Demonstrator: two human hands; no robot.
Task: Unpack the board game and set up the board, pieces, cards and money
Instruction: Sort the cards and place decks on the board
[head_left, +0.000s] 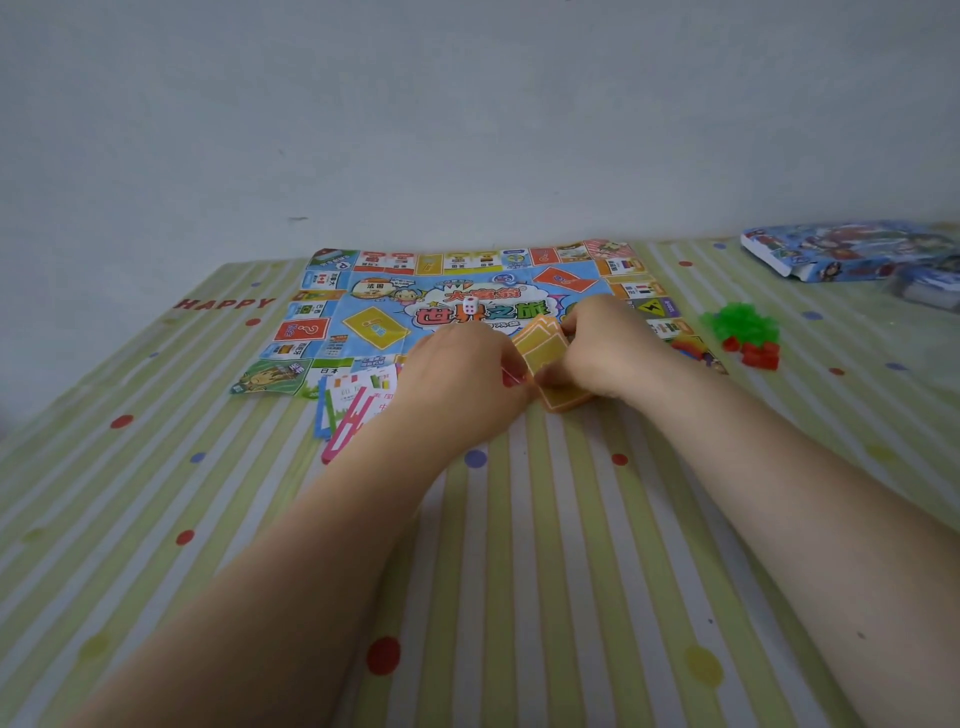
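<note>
Head view, centre of the frame: fingers of both hands curled round a small stack of orange-yellow cards (545, 353), fanned slightly at the top, lower end near the striped tablecloth (519, 545). Left hand (462, 379) gripping the stack's left edge, red nails showing; right hand (605, 348) gripping the right side, thumb under the stack. Just behind the hands, lying flat: paper game board (457, 306), blue middle, coloured squares round the rim, creased at the corners. On the board's centre, a white die (470, 305); yellow card space (375, 327) left of centre, orange card space (565, 280) upper right of centre. Left of the left wrist, overlapping the board's near edge: loose spread of property cards (353, 400), pink, blue and green borders. Right of the board: heap of green pieces (743, 319), with red pieces (756, 354) touching its near side. Upper right of the frame: opened game box (831, 249), a blurred packet beside it.
</note>
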